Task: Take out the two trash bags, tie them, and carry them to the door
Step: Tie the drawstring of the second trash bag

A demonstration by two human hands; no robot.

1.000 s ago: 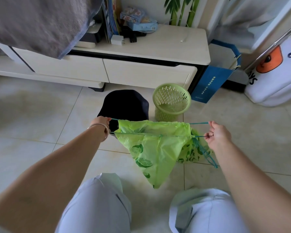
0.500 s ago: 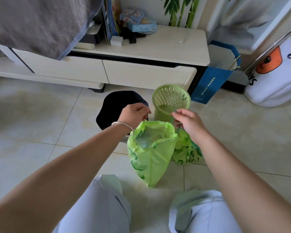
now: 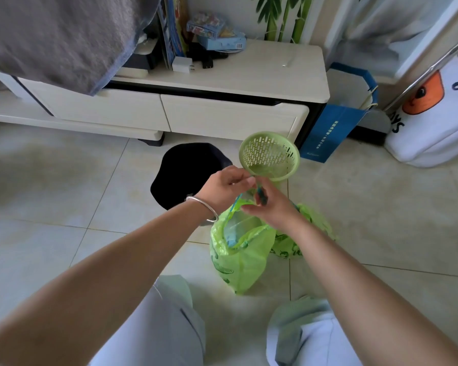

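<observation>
A light green trash bag [image 3: 239, 262] hangs above the tiled floor between my knees, its mouth partly gathered. My left hand [image 3: 224, 187] and my right hand [image 3: 269, 200] meet just above its mouth, and both pinch the teal drawstring [image 3: 261, 192]. A second green trash bag [image 3: 312, 228] lies on the floor behind my right forearm, partly hidden. The empty green slotted basket [image 3: 269, 155] stands just beyond my hands, with a black bin [image 3: 185, 173] to its left.
A low cream TV cabinet [image 3: 222, 112] runs along the back with boxes and chargers on top. A blue paper bag [image 3: 336, 128] and a white printed bag [image 3: 434, 120] stand at the right. Grey cloth [image 3: 58, 35] hangs at top left.
A second ago my hands were spread wide, pulling the drawstring taut to both sides. They have come together above the bag's mouth, and the bag now hangs narrower.
</observation>
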